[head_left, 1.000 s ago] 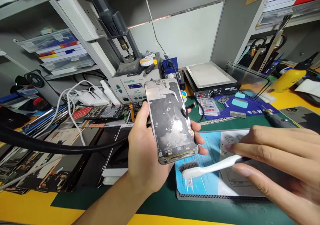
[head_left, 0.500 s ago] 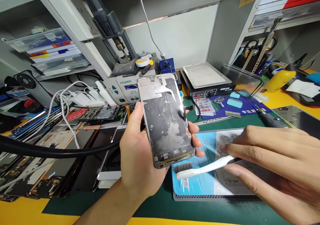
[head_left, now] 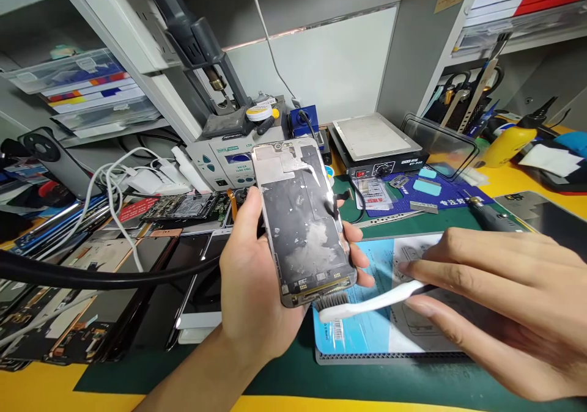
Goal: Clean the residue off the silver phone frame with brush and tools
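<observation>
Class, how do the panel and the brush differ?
The panel is broad and flat; the brush is slim. The panel is mostly dark with pale patches; the brush has a white neck and dark bristles. The panel's length runs up the view; the brush's runs across, bristles up. Both are held: panel in left hand, brush in right hand.

Three wordings readable: OPEN, QUICK LEAD FREE, 专注好
"OPEN" stands white on a red box [head_left: 532, 5] at upper right; "QUICK LEAD FREE" marks the pale station's [head_left: 208, 158] front; white Chinese characters, 专注好 among them, run along the blue mat [head_left: 454, 187]. The hot plate's [head_left: 376, 140] lettering is too small to read surely.
</observation>
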